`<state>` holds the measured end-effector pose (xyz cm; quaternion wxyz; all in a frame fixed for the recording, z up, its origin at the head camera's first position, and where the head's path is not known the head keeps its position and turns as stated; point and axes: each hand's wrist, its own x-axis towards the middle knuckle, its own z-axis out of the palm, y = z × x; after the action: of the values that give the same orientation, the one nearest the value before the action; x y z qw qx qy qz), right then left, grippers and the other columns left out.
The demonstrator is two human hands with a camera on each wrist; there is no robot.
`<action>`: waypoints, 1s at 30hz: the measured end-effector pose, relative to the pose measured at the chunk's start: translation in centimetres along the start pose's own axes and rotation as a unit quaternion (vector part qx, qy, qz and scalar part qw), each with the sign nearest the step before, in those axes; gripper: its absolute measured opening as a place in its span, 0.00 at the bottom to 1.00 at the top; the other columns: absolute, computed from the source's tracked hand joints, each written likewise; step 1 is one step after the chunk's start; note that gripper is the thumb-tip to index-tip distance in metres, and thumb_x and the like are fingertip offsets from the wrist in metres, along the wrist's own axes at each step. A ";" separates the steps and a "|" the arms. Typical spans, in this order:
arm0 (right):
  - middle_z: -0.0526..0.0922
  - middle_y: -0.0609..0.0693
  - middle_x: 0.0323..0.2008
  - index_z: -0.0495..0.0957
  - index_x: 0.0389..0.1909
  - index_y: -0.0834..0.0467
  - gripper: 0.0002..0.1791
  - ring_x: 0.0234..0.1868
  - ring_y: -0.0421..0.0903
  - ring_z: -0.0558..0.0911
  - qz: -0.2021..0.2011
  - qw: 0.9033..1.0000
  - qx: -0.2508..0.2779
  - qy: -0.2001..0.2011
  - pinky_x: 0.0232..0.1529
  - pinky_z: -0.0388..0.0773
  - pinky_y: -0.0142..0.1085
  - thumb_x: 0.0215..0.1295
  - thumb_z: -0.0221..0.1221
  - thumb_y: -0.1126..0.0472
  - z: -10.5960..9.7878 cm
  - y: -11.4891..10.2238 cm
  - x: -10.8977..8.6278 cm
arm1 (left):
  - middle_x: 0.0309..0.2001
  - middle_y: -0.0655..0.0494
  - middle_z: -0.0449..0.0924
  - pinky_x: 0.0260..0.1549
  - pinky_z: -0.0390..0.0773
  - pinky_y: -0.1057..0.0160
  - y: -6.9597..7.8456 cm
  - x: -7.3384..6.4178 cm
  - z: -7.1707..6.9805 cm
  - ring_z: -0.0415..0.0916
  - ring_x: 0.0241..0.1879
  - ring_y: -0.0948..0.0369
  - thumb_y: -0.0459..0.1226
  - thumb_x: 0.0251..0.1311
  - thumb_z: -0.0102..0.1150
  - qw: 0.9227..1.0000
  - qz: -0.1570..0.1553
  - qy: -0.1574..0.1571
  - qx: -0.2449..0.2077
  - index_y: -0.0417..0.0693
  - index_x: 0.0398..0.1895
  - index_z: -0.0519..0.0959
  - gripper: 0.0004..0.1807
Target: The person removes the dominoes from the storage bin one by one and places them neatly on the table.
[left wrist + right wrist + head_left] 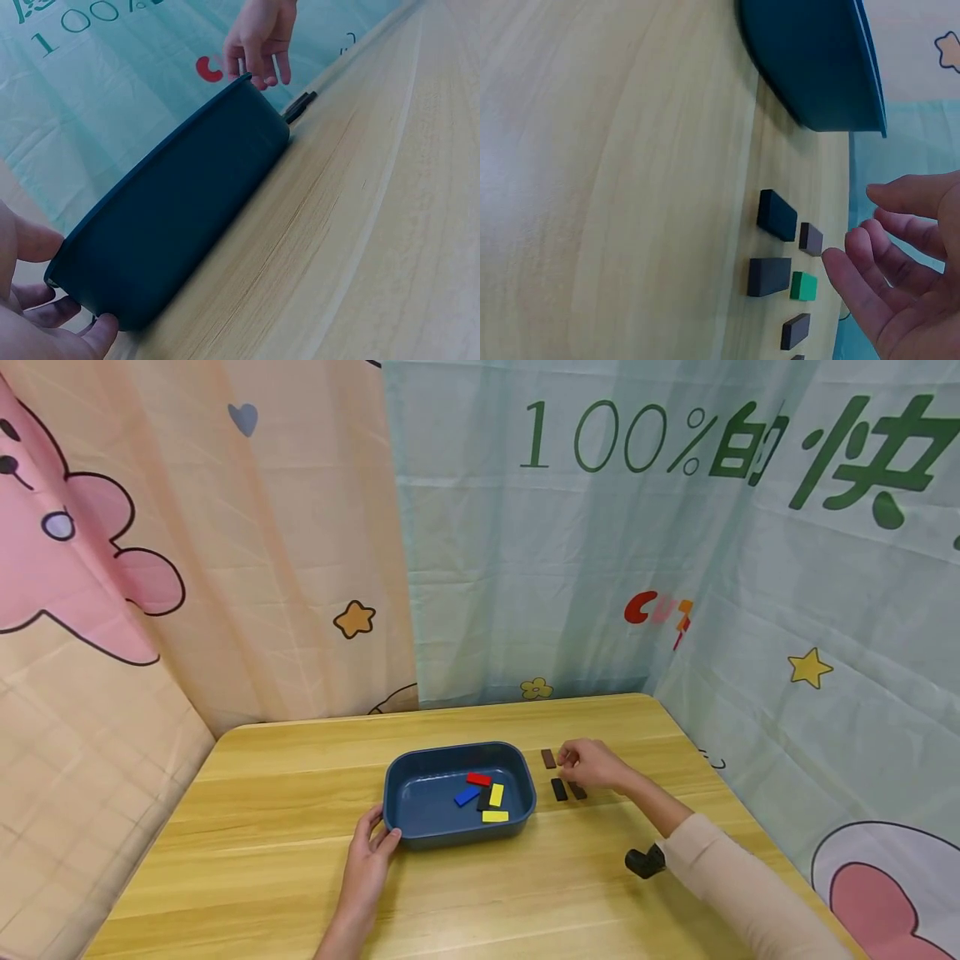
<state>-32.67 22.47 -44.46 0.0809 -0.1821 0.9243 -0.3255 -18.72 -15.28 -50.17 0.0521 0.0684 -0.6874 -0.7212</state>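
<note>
A dark blue plastic basin (461, 837) stands on the table, with a red block (478, 779), a blue block (467, 796), a black block (483, 803) and two yellow blocks (495, 816) lying in it. My left hand (366, 853) holds the basin's near left corner, thumb and fingers around its outer wall. To the right of the basin, my right hand (594, 764) hovers over several small blocks, its fingers apart and nothing between them. Below it lie a brown block (811, 238), a green block (804, 286), a black block (778, 215) and a dark block (769, 277).
Another dark block (796, 331) lies farther along in the right wrist view. The wooden table (285, 810) ends at a printed curtain (510, 552) behind and on the right. A black device (645, 862) shows at the right wrist.
</note>
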 end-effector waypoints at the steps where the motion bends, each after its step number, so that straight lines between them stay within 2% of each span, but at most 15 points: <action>1: 0.80 0.48 0.29 0.80 0.42 0.65 0.07 0.24 0.52 0.82 -0.002 1.000 0.002 -0.002 0.29 0.79 0.38 0.67 0.65 0.68 -0.1 -0.2 0.1 | 0.76 0.33 0.52 0.70 0.66 0.50 0.0 0.0 0.0 0.55 0.74 0.36 0.28 0.77 0.47 1.000 -0.001 0.000 0.001 0.33 0.77 0.56 0.29; 6: 0.80 0.49 0.30 0.81 0.43 0.66 0.08 0.29 0.58 0.84 -0.012 1.000 0.010 -0.012 0.28 0.80 0.39 0.66 0.65 0.67 -0.4 -1.2 0.5 | 0.76 0.33 0.52 0.70 0.65 0.48 -0.1 0.1 0.0 0.56 0.74 0.36 0.28 0.77 0.48 1.000 -0.001 0.004 0.005 0.33 0.78 0.55 0.30; 13: 0.81 0.47 0.30 0.81 0.41 0.61 0.06 0.28 0.45 0.79 -0.035 0.999 -0.018 -0.016 0.29 0.79 0.38 0.65 0.68 0.67 -0.6 -2.6 1.4 | 0.76 0.33 0.52 0.70 0.64 0.48 -0.1 0.1 0.0 0.56 0.74 0.36 0.28 0.77 0.48 1.000 -0.003 0.003 0.006 0.33 0.78 0.55 0.30; 24: 0.81 0.45 0.31 0.82 0.43 0.61 0.08 0.28 0.43 0.78 -0.074 0.996 -0.034 -0.036 0.30 0.80 0.36 0.65 0.69 0.65 -0.2 -5.0 3.4 | 0.76 0.34 0.52 0.68 0.68 0.56 0.0 0.0 -0.1 0.56 0.74 0.36 0.27 0.77 0.48 1.000 -0.002 0.003 0.006 0.34 0.77 0.56 0.29; 30: 0.81 0.45 0.32 0.82 0.45 0.63 0.10 0.27 0.43 0.79 -0.089 0.994 -0.041 -0.049 0.28 0.79 0.35 0.65 0.69 0.65 0.1 -6.2 4.5 | 0.76 0.34 0.53 0.69 0.67 0.53 0.1 0.0 0.0 0.56 0.74 0.37 0.27 0.77 0.48 1.000 -0.004 0.004 0.006 0.34 0.77 0.56 0.29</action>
<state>-35.01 16.18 -40.80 0.0892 -0.2828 0.9119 -0.2836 -18.71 -15.26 -50.05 0.0514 0.0742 -0.6911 -0.7171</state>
